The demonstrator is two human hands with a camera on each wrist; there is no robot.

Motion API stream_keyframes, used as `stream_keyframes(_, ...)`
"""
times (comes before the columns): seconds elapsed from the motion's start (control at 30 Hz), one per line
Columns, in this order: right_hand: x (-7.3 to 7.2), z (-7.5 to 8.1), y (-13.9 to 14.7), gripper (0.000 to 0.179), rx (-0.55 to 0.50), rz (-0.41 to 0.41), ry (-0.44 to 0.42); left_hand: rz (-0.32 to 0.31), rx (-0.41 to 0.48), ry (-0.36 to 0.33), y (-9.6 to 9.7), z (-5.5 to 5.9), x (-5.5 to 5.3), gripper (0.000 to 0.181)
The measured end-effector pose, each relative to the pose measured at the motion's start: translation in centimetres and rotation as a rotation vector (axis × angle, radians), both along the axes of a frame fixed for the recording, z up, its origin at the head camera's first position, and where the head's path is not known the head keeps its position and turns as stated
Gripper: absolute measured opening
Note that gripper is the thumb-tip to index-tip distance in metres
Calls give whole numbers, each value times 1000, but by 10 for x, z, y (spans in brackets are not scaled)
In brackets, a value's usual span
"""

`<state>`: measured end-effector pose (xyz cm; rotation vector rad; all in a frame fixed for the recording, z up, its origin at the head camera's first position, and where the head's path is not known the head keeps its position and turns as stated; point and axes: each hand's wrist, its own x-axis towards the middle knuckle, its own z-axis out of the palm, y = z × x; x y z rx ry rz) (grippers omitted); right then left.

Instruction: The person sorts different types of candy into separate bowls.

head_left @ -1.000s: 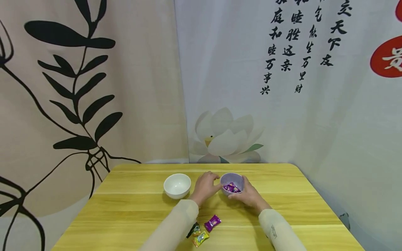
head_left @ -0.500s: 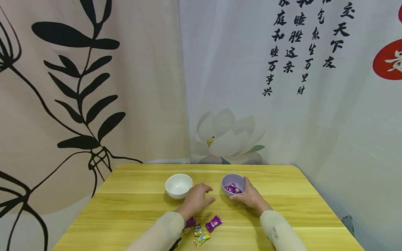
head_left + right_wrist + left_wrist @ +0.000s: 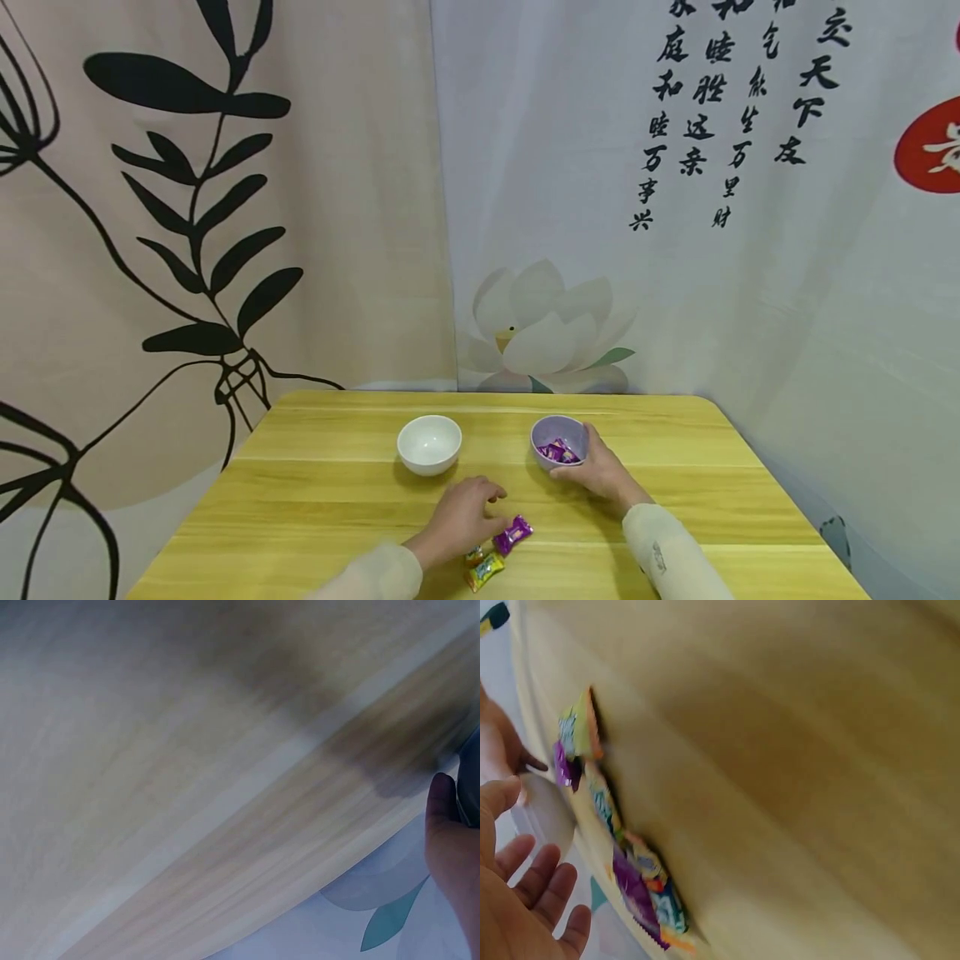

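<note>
My left hand (image 3: 461, 515) hovers over the wrapped candies on the table, fingers loosely spread and holding nothing. Beside its fingertips lies a purple candy (image 3: 513, 535), with a yellow candy (image 3: 486, 572) just nearer. Several more wrappers, partly hidden by the hand in the head view, show in the left wrist view, among them another purple candy (image 3: 634, 889). My right hand (image 3: 603, 473) grips a small purple bowl (image 3: 538, 450) by its right side, thumb at the near rim. Inside the bowl are purple-wrapped candies (image 3: 558, 451).
A white bowl (image 3: 429, 446) stands upright to the left of the purple bowl. The wooden table (image 3: 300, 500) has its back edge by a printed curtain (image 3: 360, 250) with dark leaves and writing.
My left hand has moved from beside the purple bowl, back toward me and down to the loose candies. The right hand keeps holding the bowl. The head view has shifted slightly.
</note>
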<state>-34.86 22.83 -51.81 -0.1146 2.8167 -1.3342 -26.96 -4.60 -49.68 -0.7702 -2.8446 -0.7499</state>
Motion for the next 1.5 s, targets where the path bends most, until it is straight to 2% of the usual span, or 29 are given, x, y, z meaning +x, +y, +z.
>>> stream_keyframes(0.23, 0, -1, 0, 127, -7, -3, -6, -10, -67, -5, 4, -11, 8, 41)
stream_keyframes(0.43, 1, -1, 0, 126, -7, -7, -11, -5, -121, 64, 9, -15, 13, 42)
stream_keyframes(0.77, 1, -1, 0, 126, -11, 1, 1, -6, -181, 89, 11, -23, 12, 44)
stream_keyframes(1.3, 1, -1, 0, 127, -6, 0, -1, -14, -210, 68, 14, -21, 7, 28)
stream_keyframes(1.5, 0, -2, 1, 125, -11, 11, 22, -9, -187, 63, 13, -18, 3, 28)
